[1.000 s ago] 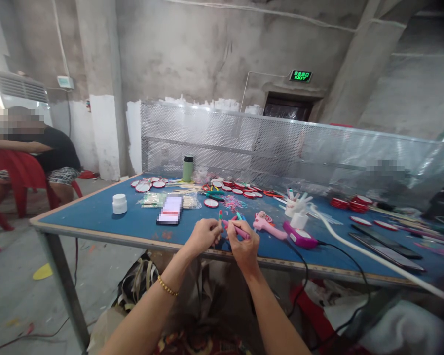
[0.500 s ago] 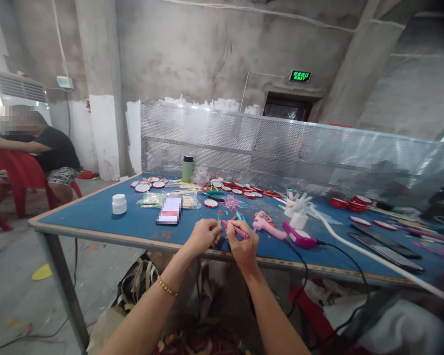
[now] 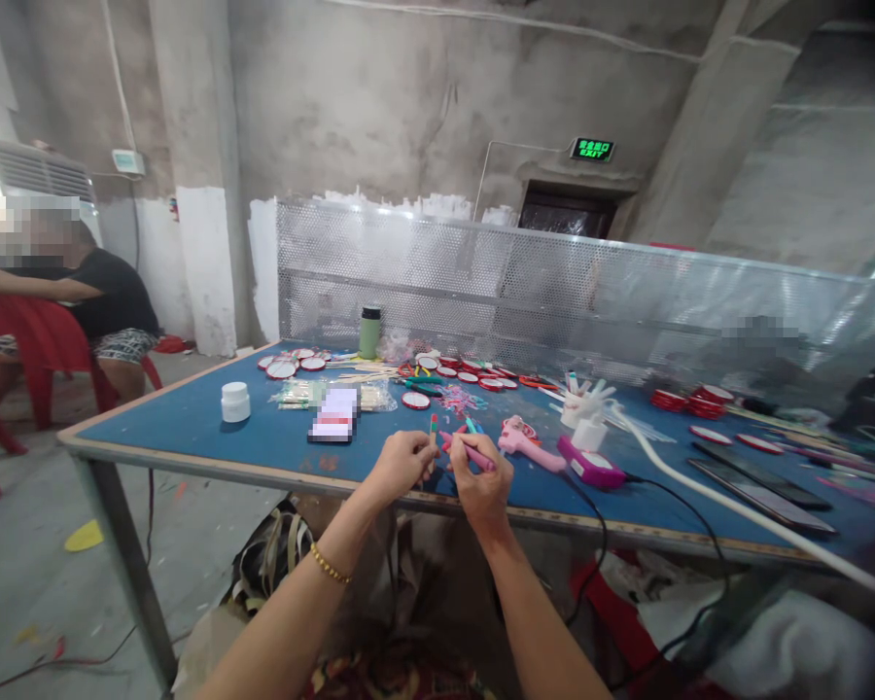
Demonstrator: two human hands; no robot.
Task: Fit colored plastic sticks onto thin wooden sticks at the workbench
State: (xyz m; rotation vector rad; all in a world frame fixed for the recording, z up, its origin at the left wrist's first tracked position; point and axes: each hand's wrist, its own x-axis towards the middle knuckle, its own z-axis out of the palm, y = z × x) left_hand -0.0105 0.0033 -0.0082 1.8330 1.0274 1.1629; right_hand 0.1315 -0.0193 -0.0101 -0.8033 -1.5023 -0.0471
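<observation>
Gripping a pink pen (image 3: pixel 479 456) in my right hand (image 3: pixel 482 483), I kept a colour-banded stick (image 3: pixel 434 426) pinched upright in my left hand (image 3: pixel 402 463) at the tabletop's (image 3: pixel 262 457) near edge, barely shifted, close work apparently continuing.

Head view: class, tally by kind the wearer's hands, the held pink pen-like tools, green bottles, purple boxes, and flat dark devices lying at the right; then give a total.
Wearer's hands: 2
Held pink pen-like tool: 1
Green bottle: 1
Purple box: 1
Flat dark devices: 2
Total: 7
</observation>
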